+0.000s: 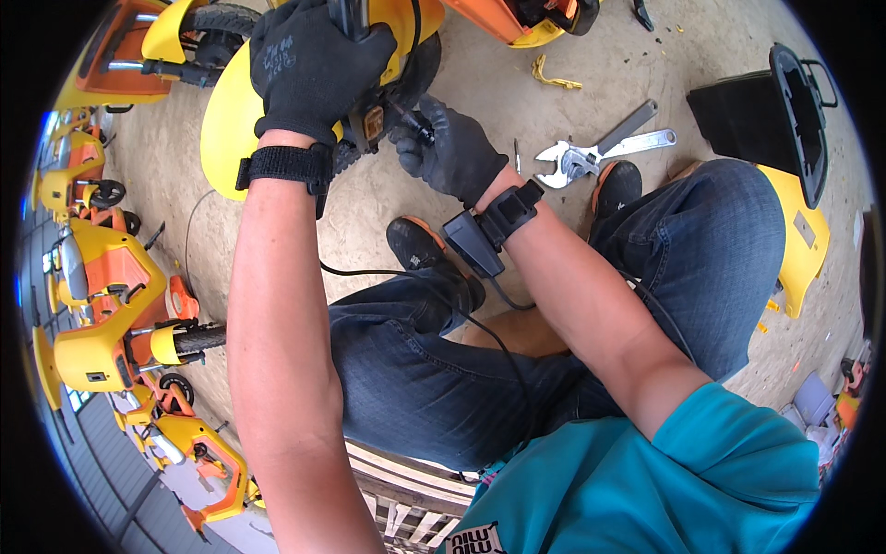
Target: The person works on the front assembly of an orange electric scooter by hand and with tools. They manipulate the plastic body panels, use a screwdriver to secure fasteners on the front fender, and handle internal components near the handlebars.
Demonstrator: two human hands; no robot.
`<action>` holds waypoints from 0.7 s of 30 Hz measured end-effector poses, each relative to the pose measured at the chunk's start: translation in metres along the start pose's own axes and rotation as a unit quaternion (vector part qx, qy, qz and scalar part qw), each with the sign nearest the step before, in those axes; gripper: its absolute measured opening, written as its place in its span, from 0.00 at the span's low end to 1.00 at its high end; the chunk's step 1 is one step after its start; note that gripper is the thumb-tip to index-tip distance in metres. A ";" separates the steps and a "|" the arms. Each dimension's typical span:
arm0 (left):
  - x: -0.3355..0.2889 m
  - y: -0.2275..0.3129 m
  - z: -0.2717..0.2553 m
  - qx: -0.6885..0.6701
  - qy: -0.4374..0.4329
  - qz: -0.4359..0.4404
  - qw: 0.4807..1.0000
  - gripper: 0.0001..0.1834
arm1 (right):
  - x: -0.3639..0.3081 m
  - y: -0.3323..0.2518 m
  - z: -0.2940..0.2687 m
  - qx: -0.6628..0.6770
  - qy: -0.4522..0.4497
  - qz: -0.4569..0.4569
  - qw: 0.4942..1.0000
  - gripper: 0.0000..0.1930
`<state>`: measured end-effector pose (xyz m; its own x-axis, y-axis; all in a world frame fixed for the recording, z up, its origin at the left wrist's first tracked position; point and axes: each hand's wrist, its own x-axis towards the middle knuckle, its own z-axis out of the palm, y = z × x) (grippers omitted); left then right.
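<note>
My left hand (pixel 318 69), in a black glove, is closed over a dark tube-like part (pixel 350 17) above a yellow fender (pixel 221 138). Most of its fingertips are hidden. To its right my right hand (pixel 452 152), also gloved, pinches a small black cylindrical piece (pixel 424 128) that points toward the scooter's underside. An amber reflector (pixel 373 124) sits between the two hands, with a knobby tyre partly visible below it. Two wrenches (pixel 577 162) with open jaws lie crossed on the floor, right of my right hand. Beside them rests a thin metal rod (pixel 518 155).
Several yellow and orange scooters (pixel 111 351) line the left side. A black open bin (pixel 766 115) and a yellow panel (pixel 801 235) are at the right. A yellow bracket (pixel 554 76) lies on the floor ahead. A black cable (pixel 388 272) crosses my legs; wooden slats (pixel 415 499) show below me.
</note>
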<state>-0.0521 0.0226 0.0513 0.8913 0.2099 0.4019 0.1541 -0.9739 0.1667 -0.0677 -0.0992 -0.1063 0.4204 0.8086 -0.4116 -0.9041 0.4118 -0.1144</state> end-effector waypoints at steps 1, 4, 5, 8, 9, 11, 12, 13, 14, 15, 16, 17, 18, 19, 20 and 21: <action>0.000 0.000 0.000 0.001 0.001 0.000 1.000 0.17 | 0.002 -0.002 -0.006 -0.024 -0.011 -0.001 1.000 0.13; 0.001 0.001 0.000 -0.013 0.000 0.013 1.000 0.17 | 0.010 -0.004 -0.015 -0.056 -0.036 -0.009 0.998 0.12; 0.001 0.003 0.000 -0.018 -0.005 0.002 1.000 0.17 | 0.012 -0.004 -0.018 -0.059 -0.042 -0.012 0.997 0.12; 0.000 0.005 -0.002 -0.026 -0.012 -0.019 0.999 0.17 | 0.004 0.005 -0.011 -0.204 0.002 -0.137 0.969 0.08; 0.000 0.005 -0.002 -0.026 -0.010 -0.017 0.999 0.17 | 0.003 0.006 -0.008 -0.168 0.018 -0.129 0.977 0.07; 0.000 0.004 -0.002 -0.023 -0.008 -0.012 1.000 0.16 | 0.004 0.007 -0.001 -0.097 0.049 -0.112 0.988 0.06; 0.000 0.004 -0.001 -0.021 -0.008 -0.009 1.000 0.16 | 0.005 0.008 -0.001 -0.059 0.027 -0.099 0.993 0.06; 0.000 0.004 -0.001 -0.019 -0.007 -0.007 1.000 0.16 | 0.006 0.008 -0.001 -0.022 0.005 -0.086 0.996 0.06; 0.001 0.004 0.000 -0.022 -0.006 -0.002 1.000 0.16 | 0.006 0.008 -0.001 0.015 -0.017 -0.073 0.997 0.06; 0.001 0.004 -0.001 -0.024 -0.006 0.002 1.000 0.16 | 0.005 0.009 -0.003 -0.173 -0.027 -0.175 0.969 0.06; 0.001 0.004 -0.001 -0.026 -0.005 0.005 1.000 0.16 | 0.001 0.011 -0.006 -0.352 -0.035 -0.268 0.896 0.06; 0.001 0.005 -0.001 -0.029 -0.007 -0.003 1.000 0.16 | 0.000 0.008 -0.009 -0.353 -0.042 -0.240 0.903 0.06; 0.000 0.004 0.000 -0.034 -0.008 -0.012 0.999 0.15 | -0.001 0.005 -0.009 -0.354 -0.047 -0.212 0.910 0.07; 0.000 0.004 0.000 -0.038 -0.008 -0.020 0.999 0.15 | 0.002 -0.003 -0.008 -0.171 -0.049 -0.060 0.982 0.07; -0.001 0.003 0.000 -0.035 -0.007 -0.020 0.999 0.15 | 0.004 -0.008 -0.007 0.022 -0.048 0.096 0.994 0.07; 0.000 0.003 0.001 -0.032 -0.005 -0.019 0.999 0.15 | 0.004 -0.008 -0.006 -0.018 -0.034 0.069 0.997 0.08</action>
<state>-0.0516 0.0199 0.0512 0.8900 0.2446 0.3847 0.1598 -0.9577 0.2391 -0.0597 -0.1016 -0.1127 0.2950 0.8833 -0.3643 -0.9553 0.2804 -0.0936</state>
